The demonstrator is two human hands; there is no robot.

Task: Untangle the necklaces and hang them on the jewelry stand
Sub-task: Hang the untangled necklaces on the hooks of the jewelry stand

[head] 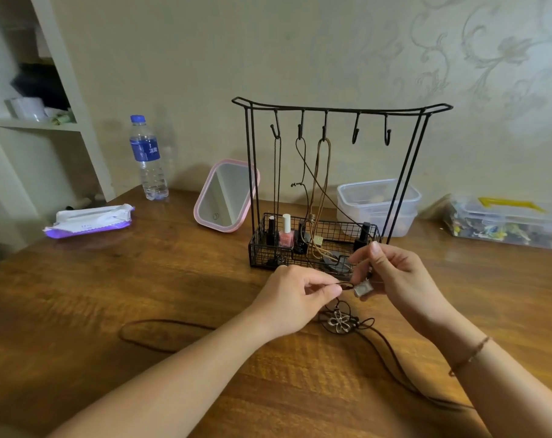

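Observation:
A black wire jewelry stand [341, 109] with a basket base stands mid-table. Three of its hooks carry necklaces: a thin dark chain [277, 178], a dark cord [303, 165] and a brown cord [322, 178]. In front of the basket, my left hand [295, 300] pinches a dark cord just left of a small silver rectangular pendant [362, 289]. My right hand [394, 276] pinches the cord above that pendant. Below them a silver flower pendant [340, 322] lies on the table amid tangled dark cord [161, 324] that trails left and right.
Nail polish bottles [286, 232] stand in the basket. A pink-framed mirror [225, 197] leans to the stand's left, with a water bottle [146, 159] and a wipes pack [90, 219] beyond. Clear plastic boxes [379, 203] sit behind right; a shelf stands at far left.

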